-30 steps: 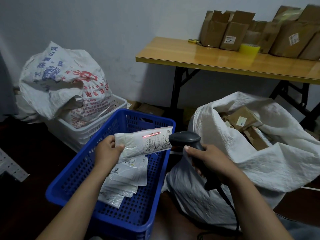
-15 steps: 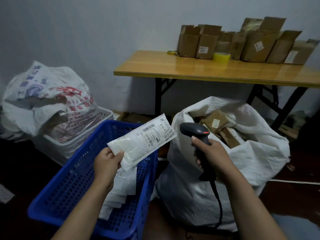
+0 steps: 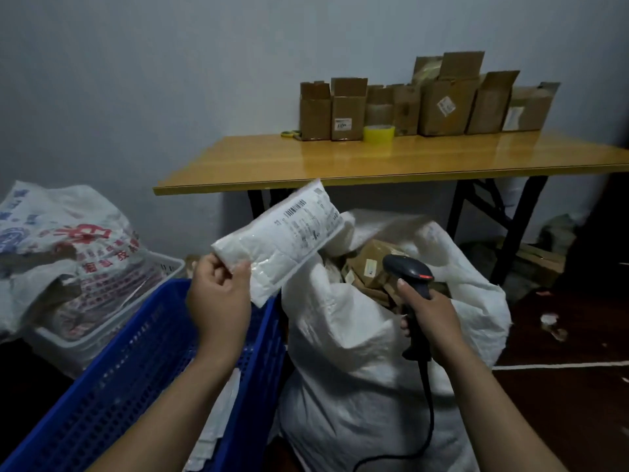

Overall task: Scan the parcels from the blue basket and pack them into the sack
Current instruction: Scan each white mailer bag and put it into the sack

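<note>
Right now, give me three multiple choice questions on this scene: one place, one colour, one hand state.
1. Where does the yellow tape roll sit? A on a shelf; B on the wooden table; C on a chair.
2. What colour is the parcel held by the left hand? A white; B brown; C black.
3. What is the right hand doing? A hanging empty; B pressing a wall; C gripping the scanner.
Answers: 1 B, it stands on the tabletop before the cardboard boxes. 2 A, its wrapper is white. 3 C, it curls round the handle.
</note>
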